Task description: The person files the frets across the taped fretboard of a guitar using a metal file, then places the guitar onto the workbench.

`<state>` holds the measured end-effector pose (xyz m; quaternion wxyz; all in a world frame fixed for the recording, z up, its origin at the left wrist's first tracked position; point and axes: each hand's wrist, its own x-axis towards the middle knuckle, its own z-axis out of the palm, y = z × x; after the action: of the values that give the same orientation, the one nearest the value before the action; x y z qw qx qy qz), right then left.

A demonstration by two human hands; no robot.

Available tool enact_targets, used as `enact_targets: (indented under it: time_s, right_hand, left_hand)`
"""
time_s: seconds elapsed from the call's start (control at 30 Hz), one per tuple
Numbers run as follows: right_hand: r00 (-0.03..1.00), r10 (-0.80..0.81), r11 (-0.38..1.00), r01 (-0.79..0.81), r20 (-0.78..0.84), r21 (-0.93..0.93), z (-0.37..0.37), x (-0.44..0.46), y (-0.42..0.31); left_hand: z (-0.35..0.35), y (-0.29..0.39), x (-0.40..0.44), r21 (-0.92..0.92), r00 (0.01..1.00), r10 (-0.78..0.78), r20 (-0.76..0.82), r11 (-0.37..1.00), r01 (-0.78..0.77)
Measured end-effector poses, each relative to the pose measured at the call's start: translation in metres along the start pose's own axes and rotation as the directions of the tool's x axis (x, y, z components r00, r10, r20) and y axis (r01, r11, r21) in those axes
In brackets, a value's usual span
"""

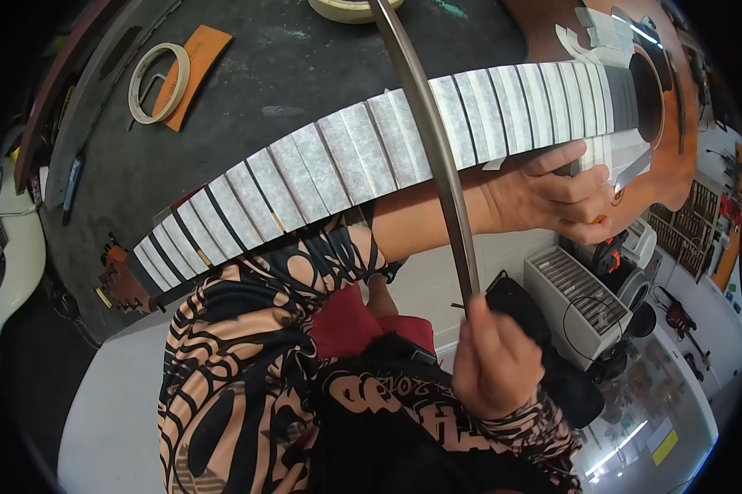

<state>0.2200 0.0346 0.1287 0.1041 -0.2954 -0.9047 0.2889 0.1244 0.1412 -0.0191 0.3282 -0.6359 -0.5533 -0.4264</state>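
An acoustic guitar (674,148) lies across the bench. Pale masking tape (338,152) covers its fretboard between the dark metal frets. My right hand (500,360) is closed around the lower end of a long grey metal file (437,148). The file crosses over the taped fretboard near its middle; whether it touches a fret I cannot tell. My left hand (564,193) is closed against the near side of the neck, where it joins the body. Its fingers are curled by the taped edge below the soundhole (651,99).
On the dark bench mat (280,74), a tape roll (158,82) lies on an orange strip (202,62). Another roll (354,8) sits at the top edge. The headstock (124,280) points lower left. A white heater (581,300) stands below right, near a glass-topped surface (659,412).
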Motion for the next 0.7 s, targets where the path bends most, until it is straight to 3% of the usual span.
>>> enact_targets:
  time_s: [0.1, 0.2, 0.37, 0.47, 0.57, 0.7]
  right_hand:
    - [1.0, -0.011, 1.0, 0.011, 0.014, -0.009, -0.003, -0.079, 0.016]
    - [1.0, -0.021, 1.0, 0.021, -0.009, -0.017, -0.003, -0.087, 0.012]
    - [0.998, 0.029, 0.998, -0.031, 0.053, 0.046, -0.003, 0.048, -0.01]
    - [0.997, 0.074, 0.995, -0.075, 0.016, 0.066, -0.003, 0.041, -0.014]
    - [1.0, -0.013, 1.0, 0.013, -0.022, 0.026, 0.001, -0.028, 0.004]
    - [1.0, -0.012, 0.999, 0.013, -0.014, 0.043, -0.002, -0.081, 0.003]
  left_hand:
    - [0.002, 0.001, -0.002, 0.008, 1.0, 0.0, 0.014, 1.0, 0.0]
    - [0.002, 0.001, -0.003, 0.001, 1.0, -0.011, 0.017, 1.0, 0.011]
    - [0.0, -0.005, 0.001, 0.038, 1.0, 0.025, 0.005, 0.999, -0.025]
    - [0.001, 0.0, 0.002, 0.023, 1.0, 0.008, -0.013, 1.0, -0.008]
    - [0.001, -0.003, 0.002, 0.053, 1.0, 0.031, -0.006, 0.998, -0.03]
    - [-0.001, -0.003, 0.002, 0.045, 1.0, 0.022, 0.015, 0.999, -0.023]
